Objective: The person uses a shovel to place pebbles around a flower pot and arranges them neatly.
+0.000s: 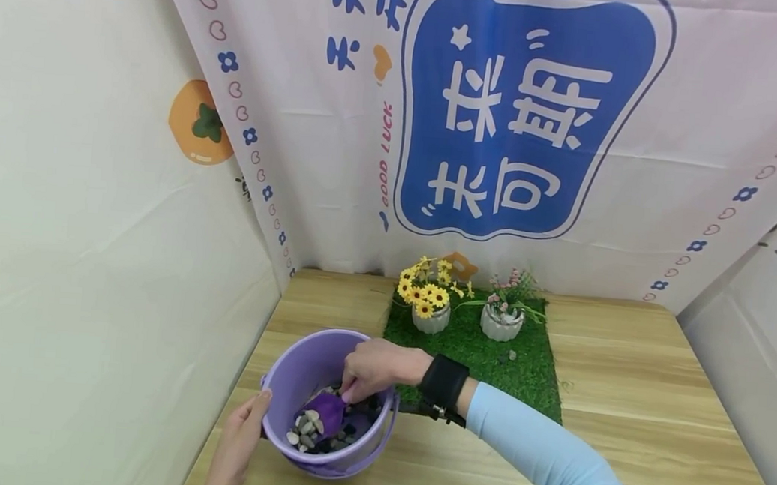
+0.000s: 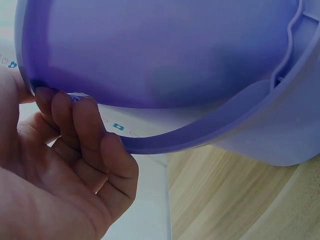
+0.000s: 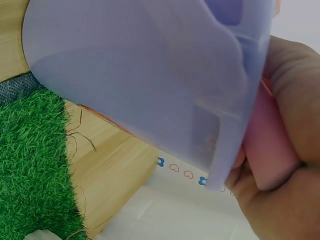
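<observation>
A light purple bucket stands at the left of the wooden table, with grey, white and dark pebbles inside. My left hand grips its left rim; in the left wrist view the fingers curl at the rim and handle. Reaching into the bucket from the right, my right hand holds a toy shovel with a purple blade. Its pink handle lies within the curled fingers in the right wrist view. Pale pebbles lie at the blade's front; whether they rest on it I cannot tell.
Behind the bucket lies a green turf mat bearing a pot of yellow flowers and a pot of pink flowers. A few small stones sit on the turf. A printed cloth hangs behind the table.
</observation>
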A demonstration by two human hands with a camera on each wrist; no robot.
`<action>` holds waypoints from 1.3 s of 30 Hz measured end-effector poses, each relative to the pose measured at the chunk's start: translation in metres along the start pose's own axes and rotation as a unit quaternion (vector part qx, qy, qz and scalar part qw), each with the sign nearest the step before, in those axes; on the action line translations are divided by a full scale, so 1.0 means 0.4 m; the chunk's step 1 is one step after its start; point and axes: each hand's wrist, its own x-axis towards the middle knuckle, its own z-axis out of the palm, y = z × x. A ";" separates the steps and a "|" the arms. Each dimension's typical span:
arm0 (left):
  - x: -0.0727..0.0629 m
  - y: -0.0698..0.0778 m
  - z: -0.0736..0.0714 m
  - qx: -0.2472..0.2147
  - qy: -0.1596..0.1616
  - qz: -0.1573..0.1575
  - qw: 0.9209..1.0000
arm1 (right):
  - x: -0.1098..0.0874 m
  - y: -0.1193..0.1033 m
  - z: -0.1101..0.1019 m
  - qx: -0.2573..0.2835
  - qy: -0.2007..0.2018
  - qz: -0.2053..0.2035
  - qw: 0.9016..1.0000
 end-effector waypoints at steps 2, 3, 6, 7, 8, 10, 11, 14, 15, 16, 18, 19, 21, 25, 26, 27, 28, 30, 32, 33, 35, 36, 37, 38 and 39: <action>0.000 0.000 0.002 -0.001 0.000 0.003 1.000 | -0.004 -0.001 -0.006 0.012 0.001 -0.002 1.000; 0.001 -0.001 0.003 -0.002 0.001 0.005 1.000 | -0.007 -0.001 -0.009 0.021 0.001 -0.002 1.000; 0.001 -0.003 0.005 -0.005 0.002 0.008 1.000 | -0.012 0.000 -0.016 0.049 0.006 0.000 0.999; 0.002 -0.003 0.005 -0.006 0.003 0.008 1.000 | -0.013 0.000 -0.017 0.055 0.008 0.000 0.998; 0.002 -0.003 0.005 -0.006 0.003 0.008 1.000 | -0.014 0.000 -0.018 0.062 0.009 0.001 0.998; 0.002 -0.003 0.006 -0.007 0.003 0.006 1.000 | -0.015 0.001 -0.018 0.069 0.012 0.001 0.998; 0.002 -0.003 0.006 -0.008 0.003 0.006 1.000 | -0.015 0.001 -0.018 0.069 0.013 0.001 0.998; 0.002 -0.003 0.005 -0.006 0.006 0.007 1.000 | -0.016 0.002 -0.015 0.067 0.015 0.000 0.998; 0.002 -0.003 0.005 -0.004 0.008 0.007 1.000 | -0.016 0.002 -0.014 0.064 0.016 -0.001 0.998; 0.001 -0.004 0.005 -0.002 0.010 0.008 1.000 | -0.017 0.003 -0.012 0.062 0.017 -0.001 0.998; 0.000 -0.004 0.005 0.001 0.012 0.010 1.000 | -0.019 0.003 -0.010 0.060 0.020 -0.002 0.998; 0.000 -0.004 0.005 0.002 0.012 0.010 1.000 | -0.020 0.004 -0.009 0.061 0.022 -0.002 0.998; -0.001 -0.004 0.005 0.002 0.011 0.009 1.000 | -0.023 0.005 -0.010 0.070 0.025 -0.005 0.997; -0.001 0.001 0.006 0.002 0.011 0.004 1.000 | -0.027 0.008 -0.013 0.089 0.033 -0.012 0.995; 0.000 0.002 0.006 0.004 0.010 0.003 1.000 | -0.028 0.009 -0.013 0.093 0.035 -0.011 0.995; 0.000 0.003 0.007 0.004 0.010 0.002 1.000 | -0.029 0.011 -0.013 0.095 0.037 -0.011 0.995; 0.000 0.004 0.007 0.006 0.009 0.001 1.000 | -0.029 0.012 -0.013 0.097 0.037 -0.009 0.995; 0.001 0.007 0.007 0.008 0.007 0.001 1.000 | -0.031 0.014 -0.014 0.102 0.039 -0.004 0.994; 0.001 0.007 0.007 0.009 0.005 -0.002 1.000 | -0.034 0.016 -0.016 0.112 0.039 0.000 0.993; 0.001 0.007 0.007 0.008 0.005 -0.003 1.000 | -0.035 0.017 -0.016 0.115 0.040 0.001 0.993; 0.001 0.006 0.007 0.004 0.003 -0.003 1.000 | -0.039 0.019 -0.018 0.122 0.044 0.004 0.992; 0.001 0.006 0.006 0.002 0.002 -0.004 1.000 | -0.041 0.020 -0.019 0.125 0.047 0.006 0.991; 0.001 0.005 0.006 0.000 0.002 -0.005 1.000 | -0.043 0.021 -0.018 0.127 0.050 0.007 0.991; 0.001 0.005 0.006 -0.001 0.001 -0.006 1.000 | -0.046 0.023 -0.019 0.131 0.052 0.009 0.990; 0.001 0.004 0.005 -0.002 0.001 -0.006 1.000 | -0.048 0.024 -0.020 0.134 0.054 0.012 0.989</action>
